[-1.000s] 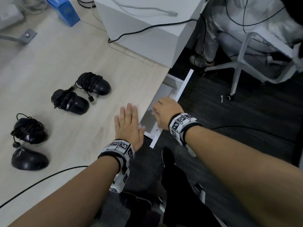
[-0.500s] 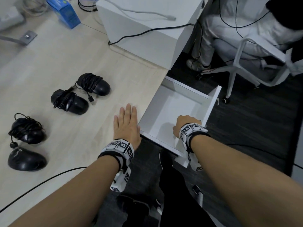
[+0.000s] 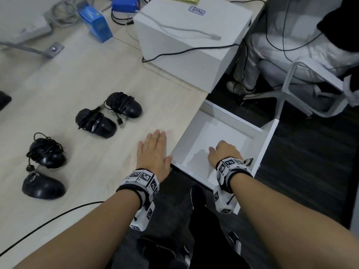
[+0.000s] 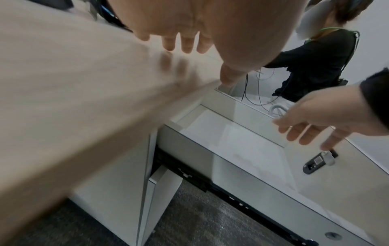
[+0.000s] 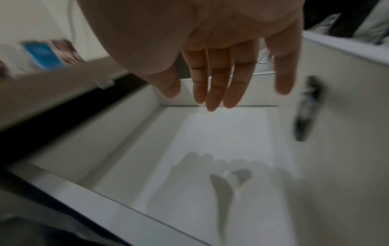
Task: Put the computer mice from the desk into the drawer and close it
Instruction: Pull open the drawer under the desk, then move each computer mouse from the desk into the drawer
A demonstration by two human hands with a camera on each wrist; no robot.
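White drawer (image 3: 266,144) pulled further out, right hand (image 3: 223,154) now slack inside, left hand (image 3: 153,154) flat.

Little legible text. White box (image 3: 194,35) at the far desk edge has a small white label (image 3: 196,10) with a blue border on its top; handwritten marks on it, too small and slanted to read. Blue carton (image 3: 96,25) on the desk shows pale printing on its top face, blurred, not readable. Wristbands on the left hand (image 3: 153,154) and right hand (image 3: 223,154) carry black-and-white square fiducial markers, patterns only, no letters or numbers. In the wrist views the black lock plate (image 4: 315,164) inside the drawer front shows no readable marking.
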